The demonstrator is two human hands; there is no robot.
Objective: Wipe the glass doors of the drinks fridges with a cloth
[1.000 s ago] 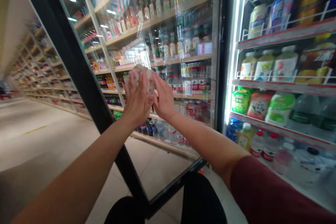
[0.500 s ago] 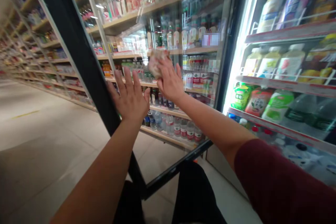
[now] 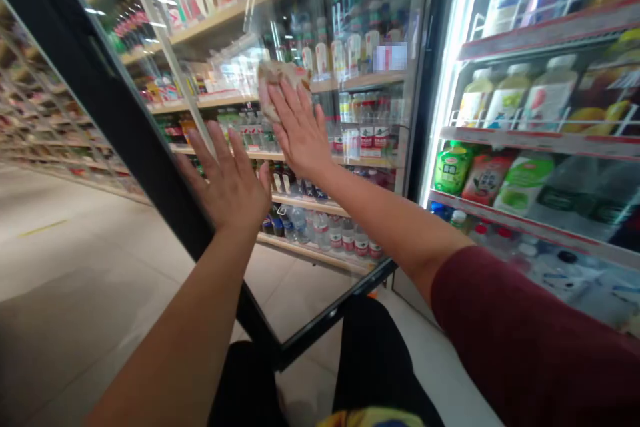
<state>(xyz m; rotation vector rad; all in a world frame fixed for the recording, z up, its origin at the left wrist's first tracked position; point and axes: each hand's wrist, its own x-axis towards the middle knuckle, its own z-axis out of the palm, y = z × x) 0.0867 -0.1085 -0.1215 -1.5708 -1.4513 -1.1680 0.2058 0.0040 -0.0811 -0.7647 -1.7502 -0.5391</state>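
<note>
My right hand (image 3: 300,130) presses a crumpled, patterned light cloth (image 3: 270,83) against the glass pane (image 3: 300,300) of a swung-open cooler door. Its fingers lie over the cloth, which is partly hidden beneath them. Lower and to the left, my left hand (image 3: 227,180) rests with spread fingers at the door's left side, by the black door frame (image 3: 125,107). Nothing is in that hand. Through the pane, shelves of bottles show behind both hands.
On the right stands the lit cooler, its shelves (image 3: 525,140) filled with bottles, including a green bottle (image 3: 453,167). Long store shelving (image 3: 65,133) runs along the left above a tiled floor (image 3: 100,247). My knees (image 3: 375,340) are below the door's bottom edge.
My right hand has moved up and left across the glass with the cloth, which now looks more spread out. My left hand stays spread at the door's left side. The view has shifted slightly.
</note>
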